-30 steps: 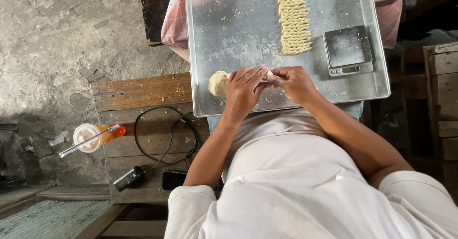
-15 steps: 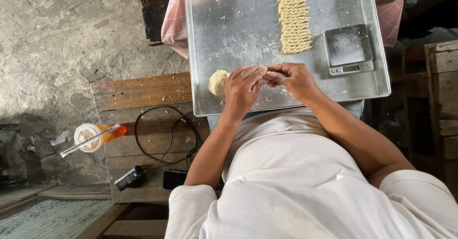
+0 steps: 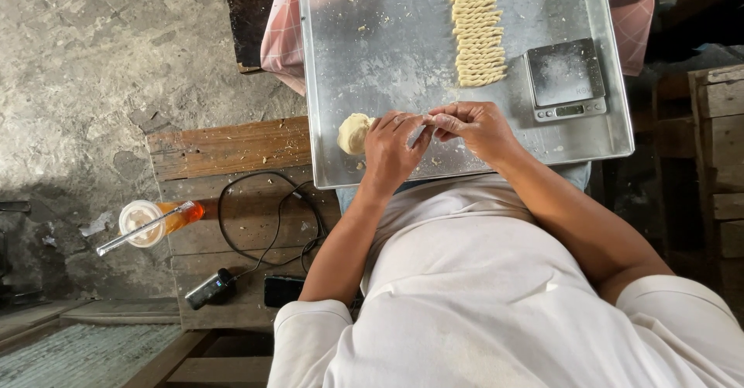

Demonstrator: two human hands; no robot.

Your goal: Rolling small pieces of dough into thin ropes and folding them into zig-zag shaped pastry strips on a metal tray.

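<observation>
Since the earlier frame our hands have drawn together: left hand (image 3: 397, 149) and right hand (image 3: 474, 127) pinch a thin dough strand (image 3: 421, 128) above the tray (image 3: 387, 55), beside the dough lump (image 3: 353, 133). Best kept evenly tensioned while twisting.

Soft, even daylight fills the scene, brightest on the grey stone floor (image 3: 101, 55) at the left. The metal tray (image 3: 387, 55) gives a dull, hazy sheen without harsh glare. The right edge and the gaps beneath the tray fall into deep shadow. Focus is sharp throughout, with wide-angle stretching toward the corners.
</observation>
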